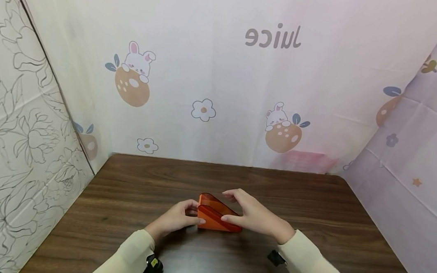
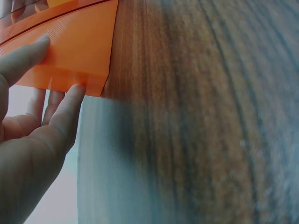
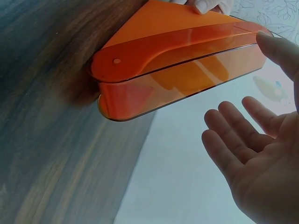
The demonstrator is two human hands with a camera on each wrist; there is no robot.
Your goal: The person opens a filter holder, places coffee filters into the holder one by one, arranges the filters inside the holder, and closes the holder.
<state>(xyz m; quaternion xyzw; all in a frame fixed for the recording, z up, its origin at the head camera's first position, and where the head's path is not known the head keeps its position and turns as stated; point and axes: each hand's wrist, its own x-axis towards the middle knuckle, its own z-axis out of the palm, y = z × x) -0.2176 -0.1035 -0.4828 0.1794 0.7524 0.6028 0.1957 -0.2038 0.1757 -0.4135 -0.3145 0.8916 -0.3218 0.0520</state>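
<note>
An orange triangular plastic box with a sloping, see-through top stands on its long edge on the table. My left hand holds its upright left end. In the left wrist view the left thumb lies on the orange side face, and the fingertips touch the end face. My right hand is over the sloping side, fingers spread and apart from the box. The right thumb overlaps the far end of the clear top in the right wrist view; whether it touches I cannot tell.
The brown wood-grain table spreads around the box. Behind it hangs a pale curtain with rabbits and flowers, and a flower-line panel stands at left. Black wrist cameras are strapped below both sleeves.
</note>
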